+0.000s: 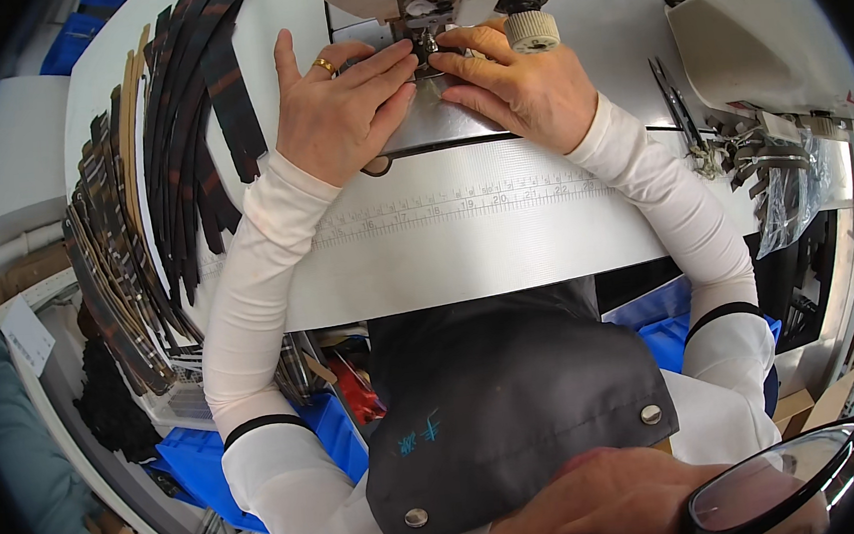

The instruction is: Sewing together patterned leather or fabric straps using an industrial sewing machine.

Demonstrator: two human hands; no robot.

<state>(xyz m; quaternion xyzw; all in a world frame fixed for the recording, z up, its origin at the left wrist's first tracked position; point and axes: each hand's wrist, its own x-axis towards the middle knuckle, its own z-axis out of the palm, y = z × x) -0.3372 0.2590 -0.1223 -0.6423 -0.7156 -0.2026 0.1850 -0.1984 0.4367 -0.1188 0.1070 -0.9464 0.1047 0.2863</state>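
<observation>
Both my hands are at the needle area of a sewing machine (424, 11). My left hand (340, 113) lies palm down, fingers stretched toward the presser foot (430, 44), little finger spread away and a gold ring on one finger. From the other side my right hand (533, 88) reaches in, its fingers extended and thumb apart on the metal plate (425, 116). The fingertips of both hands meet a small dark piece under the foot, mostly hidden by them. A dark, brown-edged curved end (377, 166) shows below my left wrist.
Long dark strips (176, 136) and plaid strips (109, 242) lie stacked at left. A printed ruler (462, 204) runs along the white table (487, 262). Tweezers (673, 102) lie at right, near a plastic bag (792, 188) and small straps. Blue bins (203, 475) stand below.
</observation>
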